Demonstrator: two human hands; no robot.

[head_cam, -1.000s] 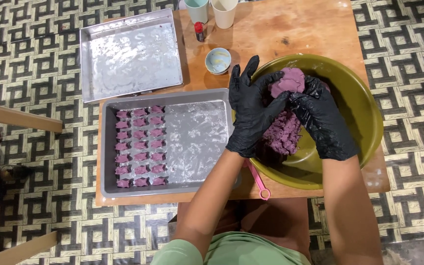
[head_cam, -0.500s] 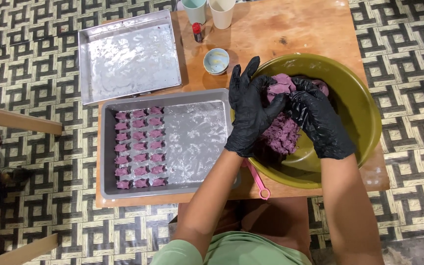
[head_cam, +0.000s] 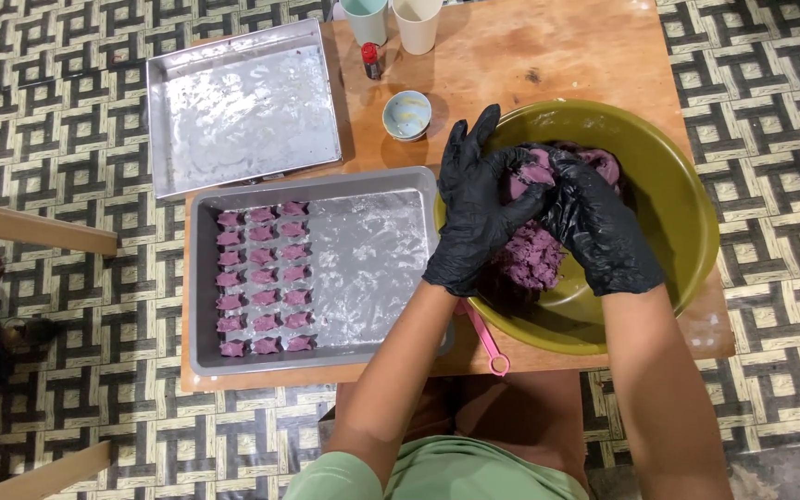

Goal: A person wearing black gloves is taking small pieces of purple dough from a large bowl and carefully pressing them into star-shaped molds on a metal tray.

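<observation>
Both my gloved hands have sunk lower into the olive bowl (head_cam: 678, 167). My left hand (head_cam: 479, 208) and right hand (head_cam: 599, 227) now close around the purple dough (head_cam: 534, 255), pressing the lifted lump back toward the mass at 3 o'clock of the grey tray (head_cam: 372, 268).

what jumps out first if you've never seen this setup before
Two black-gloved hands, the left hand and the right hand, press a lump of purple dough inside the big olive-green round bowl at the table's right. Left of it, a grey rectangular metal tray holds neat rows of small purple star-shaped dough pieces on its left side.
</observation>
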